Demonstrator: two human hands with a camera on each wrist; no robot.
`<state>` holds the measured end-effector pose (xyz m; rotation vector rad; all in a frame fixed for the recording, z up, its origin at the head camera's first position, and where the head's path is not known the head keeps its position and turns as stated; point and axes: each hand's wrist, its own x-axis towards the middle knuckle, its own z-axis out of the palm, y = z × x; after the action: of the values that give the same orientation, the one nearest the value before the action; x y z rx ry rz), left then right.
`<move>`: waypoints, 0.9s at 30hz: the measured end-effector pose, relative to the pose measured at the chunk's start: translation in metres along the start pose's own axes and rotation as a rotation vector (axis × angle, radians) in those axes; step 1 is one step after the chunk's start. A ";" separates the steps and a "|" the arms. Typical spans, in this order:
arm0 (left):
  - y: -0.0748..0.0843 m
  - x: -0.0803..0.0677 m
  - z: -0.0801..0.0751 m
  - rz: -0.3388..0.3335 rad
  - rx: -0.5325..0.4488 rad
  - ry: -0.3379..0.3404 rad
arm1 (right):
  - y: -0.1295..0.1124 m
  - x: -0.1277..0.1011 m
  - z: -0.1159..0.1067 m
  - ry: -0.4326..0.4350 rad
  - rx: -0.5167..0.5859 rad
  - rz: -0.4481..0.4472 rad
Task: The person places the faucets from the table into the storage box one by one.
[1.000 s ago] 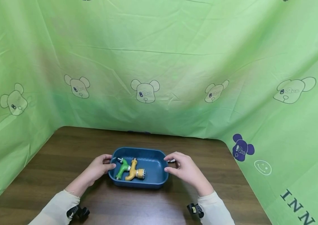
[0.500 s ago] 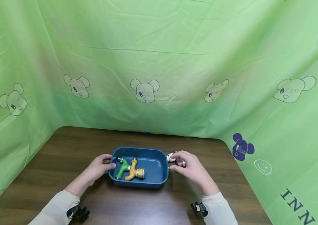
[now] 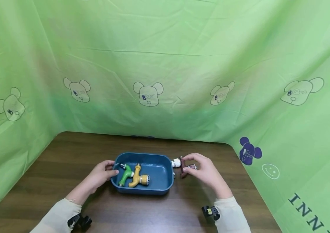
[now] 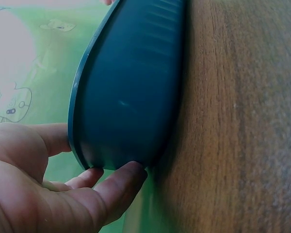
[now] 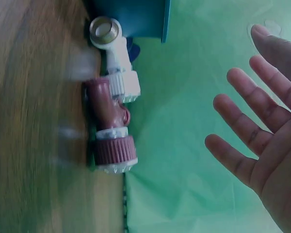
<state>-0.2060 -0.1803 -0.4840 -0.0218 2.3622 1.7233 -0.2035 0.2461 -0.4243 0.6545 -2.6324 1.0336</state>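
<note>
I'm gripping the blue tray's (image 3: 165, 187) left end with my left hand (image 3: 102, 173); my right hand (image 3: 204, 168) is hovering, fingers spread, empty, over the maroon tap (image 3: 186, 167) lying just right of it.

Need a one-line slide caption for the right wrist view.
Right hand open, fingers spread, apart from a maroon tap and white tap beside the blue tray.

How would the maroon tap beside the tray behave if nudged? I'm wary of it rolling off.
The maroon tap looks like rigid plastic, so probably light and stiff. Its round ribbed collar could roll, but the side branch and the white tap lying against it would likely stop it. It lies on the table, the right hand open above it.
</note>
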 end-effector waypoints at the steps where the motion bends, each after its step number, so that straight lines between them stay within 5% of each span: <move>1: 0.000 0.000 0.000 -0.002 -0.002 0.001 | 0.002 0.000 -0.001 0.004 0.000 0.006; 27: -0.001 0.000 0.000 -0.010 0.005 -0.008 | 0.039 -0.009 -0.014 0.004 0.056 0.141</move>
<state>-0.2061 -0.1801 -0.4849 -0.0259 2.3566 1.7104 -0.2140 0.2835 -0.4400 0.4825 -2.6870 1.1501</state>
